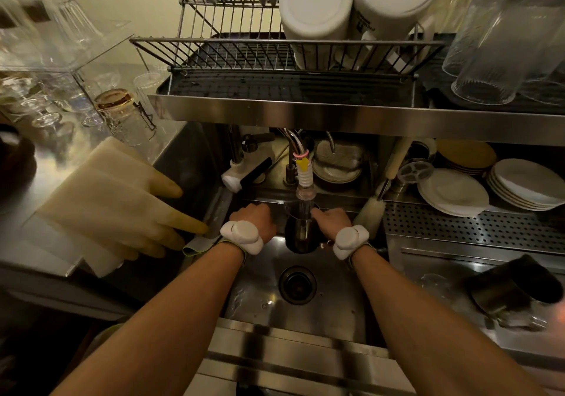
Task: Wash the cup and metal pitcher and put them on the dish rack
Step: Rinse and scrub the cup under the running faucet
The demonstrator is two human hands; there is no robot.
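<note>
Head view:
Metal pitcher [301, 230]: upright over the sink [330, 307], directly under the faucet nozzle [304, 181], between both hands.
Left hand [253, 220]: curled against the pitcher's left side; the fingers are hidden behind the knuckles, so whether it actually grips cannot be told.
Right hand [331, 220]: closed on the pitcher's rim and right side, thumb reaching toward the opening.
Wrists: each carries a white wrist device [243, 236].
Drain [297, 284]: in the sink floor, just below the pitcher.
Dish rack [232, 56]: on the shelf above the sink, holding two upturned white containers [316, 4] at its right end.
Rubber gloves [122, 203]: pale, lying on the left counter, fingertips over the sink edge.
Bottle brush [371, 212]: leaning at the sink's right rim.
Plates [455, 192]: stacked on the right, under the shelf.
Cup: cannot be identified with certainty.
</note>
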